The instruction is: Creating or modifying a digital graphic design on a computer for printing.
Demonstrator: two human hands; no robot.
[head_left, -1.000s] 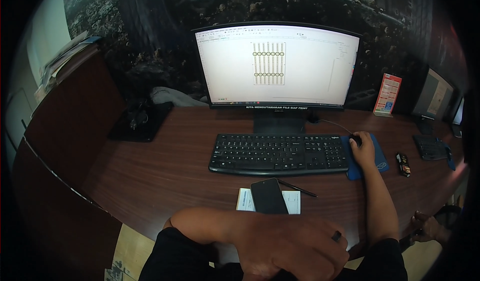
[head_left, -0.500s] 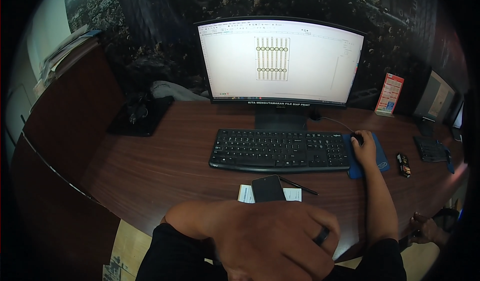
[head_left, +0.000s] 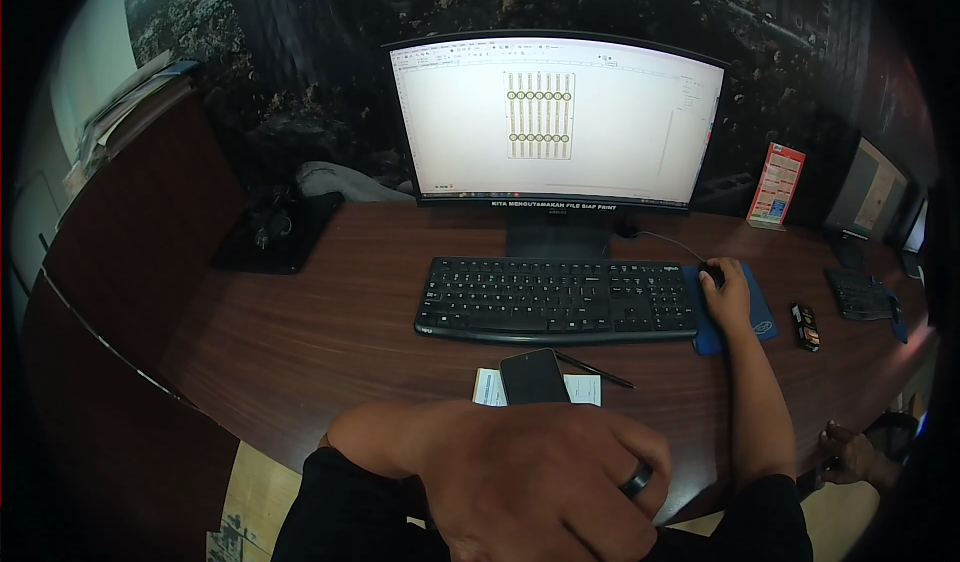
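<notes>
My right hand (head_left: 729, 297) rests over a dark computer mouse (head_left: 712, 274), which lies on a blue mouse pad (head_left: 765, 314). Only part of the mouse shows under my fingers. My left hand (head_left: 540, 482) is raised close in front of me at the bottom of the view. Its back faces up, a dark ring (head_left: 636, 479) sits on one finger, and the fingers curl under. Whatever they hold, if anything, is hidden. Left of the mouse pad stands a black keyboard (head_left: 560, 298). A monitor (head_left: 630, 122) behind it displays a page of repeated narrow strips with round marks.
Just beyond my left hand a phone (head_left: 533, 375) lies on white paper (head_left: 488, 386), beside a black pen (head_left: 598, 370). A small dark box (head_left: 805, 327) and a red desk calendar (head_left: 776, 186) stand to the right. At the lower right another person's hand (head_left: 850, 454) shows.
My left hand has shifted slightly down and left, its fingers still curled. My right hand stays on the mouse. The monitor shows the same page.
</notes>
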